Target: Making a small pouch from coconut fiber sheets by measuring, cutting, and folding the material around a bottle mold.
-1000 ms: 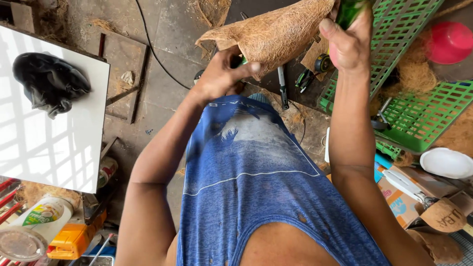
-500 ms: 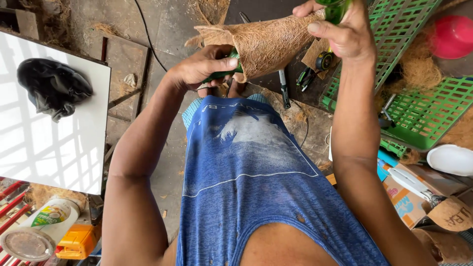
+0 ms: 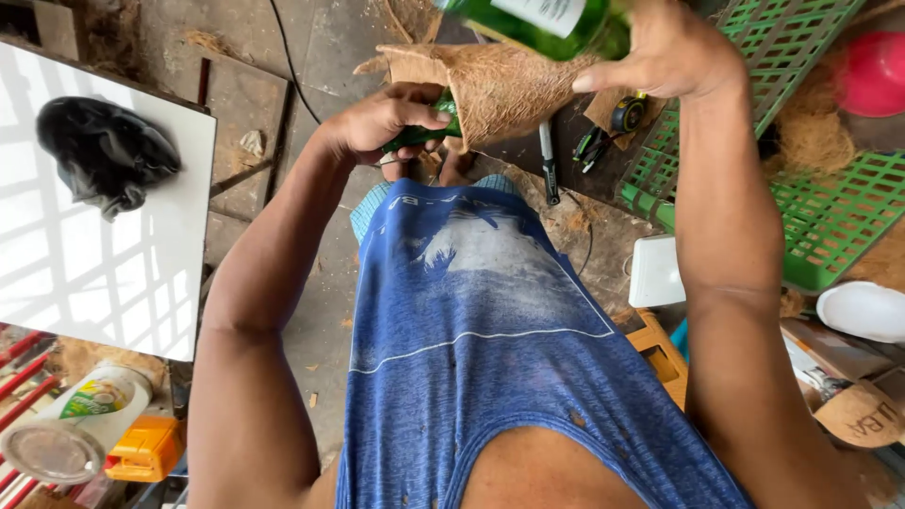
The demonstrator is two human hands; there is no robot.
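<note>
A green glass bottle (image 3: 542,21) with a white label lies slanted in front of me, and its lower part is wrapped in a brown coconut-fibre sheet (image 3: 490,80). My left hand (image 3: 382,121) is closed around the green neck end (image 3: 426,132) that sticks out of the fibre. My right hand (image 3: 671,49) grips the bottle's thick end at the top edge, fingers against the fibre's upper rim. My blue shirt fills the lower middle.
A white board (image 3: 85,264) with a black cloth (image 3: 104,151) lies left. Green plastic crates (image 3: 830,217) and a red bowl (image 3: 872,75) stand right. A tape measure (image 3: 627,113), a pen (image 3: 549,165), a white lid (image 3: 863,311), a plastic jar (image 3: 66,429) and cardboard are around.
My right hand has lifted and tilted the bottle's thick end, so more green glass and the label show above the fibre. My left hand stays on the neck.
</note>
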